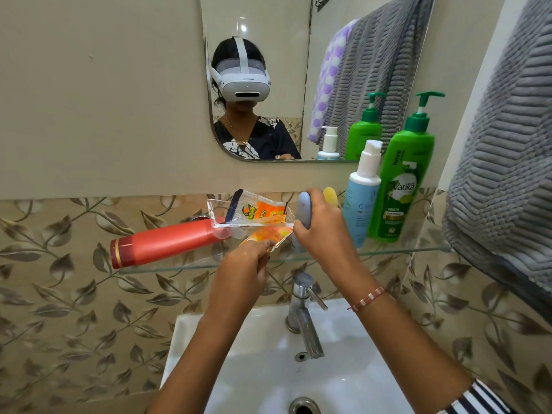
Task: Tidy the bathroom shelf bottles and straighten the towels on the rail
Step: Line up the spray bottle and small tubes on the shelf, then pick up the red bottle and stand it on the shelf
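Glass shelf (388, 251), mid-span: my right hand (324, 234) is closed in a full wrap around a grey-blue object (304, 212), held upright; I cannot tell what it is. A yellow rounded thing (330, 196) shows just behind my knuckles, identity also unclear.

My left hand (249, 258) is pinched shut, thumb and fingertips on the lower corner of an orange sachet (264, 235), at the shelf's front edge. A clear plastic holder (248, 212) with more printed sachets sits just above and behind it, touching the sachet I grip.

Red bottle (165, 242) lies on its side on the left of the shelf, cap end overhanging the shelf's left end, its other end against the clear holder. Upright at the right end: a white-and-blue pump bottle (363, 192) and a green pump bottle (401, 180), touching each other, near my right hand.

Grey towel (504, 162) hangs at far right, its lower edge close to the shelf's right end. In the mirror (257, 19), a purple spotted towel shows beside the grey one.

Open room: shelf front between the red bottle and my left hand. Below, tap (304, 312) and white sink (191, 333) under both wrists.
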Motion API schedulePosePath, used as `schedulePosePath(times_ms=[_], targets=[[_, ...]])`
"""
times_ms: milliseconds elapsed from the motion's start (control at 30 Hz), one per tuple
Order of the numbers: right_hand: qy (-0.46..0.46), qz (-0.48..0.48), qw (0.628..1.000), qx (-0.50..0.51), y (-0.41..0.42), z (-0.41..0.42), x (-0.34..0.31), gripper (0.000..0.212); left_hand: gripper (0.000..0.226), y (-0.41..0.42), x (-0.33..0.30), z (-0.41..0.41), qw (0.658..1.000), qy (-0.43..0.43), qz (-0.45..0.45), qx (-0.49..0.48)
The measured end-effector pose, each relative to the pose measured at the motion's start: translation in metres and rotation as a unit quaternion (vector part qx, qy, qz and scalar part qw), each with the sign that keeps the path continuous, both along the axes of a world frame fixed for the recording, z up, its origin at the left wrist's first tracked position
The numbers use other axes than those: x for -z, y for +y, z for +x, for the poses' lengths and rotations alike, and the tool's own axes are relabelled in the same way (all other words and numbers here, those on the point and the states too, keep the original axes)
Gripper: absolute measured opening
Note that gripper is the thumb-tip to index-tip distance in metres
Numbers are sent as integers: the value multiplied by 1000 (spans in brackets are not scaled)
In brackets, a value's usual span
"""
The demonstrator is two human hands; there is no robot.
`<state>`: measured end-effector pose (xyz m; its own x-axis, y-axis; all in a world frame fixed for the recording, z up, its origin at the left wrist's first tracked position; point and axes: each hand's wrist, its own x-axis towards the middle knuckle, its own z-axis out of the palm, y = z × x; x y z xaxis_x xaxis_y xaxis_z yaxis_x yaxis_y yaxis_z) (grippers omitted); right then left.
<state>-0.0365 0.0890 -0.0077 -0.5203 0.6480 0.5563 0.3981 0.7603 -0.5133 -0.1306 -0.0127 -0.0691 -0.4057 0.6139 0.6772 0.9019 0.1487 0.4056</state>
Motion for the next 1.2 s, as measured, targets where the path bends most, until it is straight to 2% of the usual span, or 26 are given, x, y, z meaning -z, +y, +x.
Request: schedulePosePath(times_ms=[367, 633, 833, 933, 1067, 1133, 1200], targets=[[-8, 8, 1000, 1, -2, -3, -3, 51, 33, -4, 1, -1, 999, 21, -6, -37], [4, 8, 1000, 9, -1, -2, -2, 62, 36, -6, 3, 0, 1000, -3, 15, -22], [5, 14, 1000, 10, -1, 0, -3, 62, 38, -9, 3, 2, 999, -22, 34, -19], [16, 41, 999, 15, -2, 2, -2, 58, 36, -10, 3, 2, 998, -33, 47, -10], [89, 180, 979, 29, -10, 4, -1, 38, 32, -16, 3, 2, 995, -62, 80, 13], [110, 213, 971, 3, -18, 3, -1, 30, 31, -22, 1, 2, 991, -77, 101, 30], [91, 205, 973, -52, -25, 2, 1, 29, 30, -29, -3, 3, 986, -96, 126, 45]])
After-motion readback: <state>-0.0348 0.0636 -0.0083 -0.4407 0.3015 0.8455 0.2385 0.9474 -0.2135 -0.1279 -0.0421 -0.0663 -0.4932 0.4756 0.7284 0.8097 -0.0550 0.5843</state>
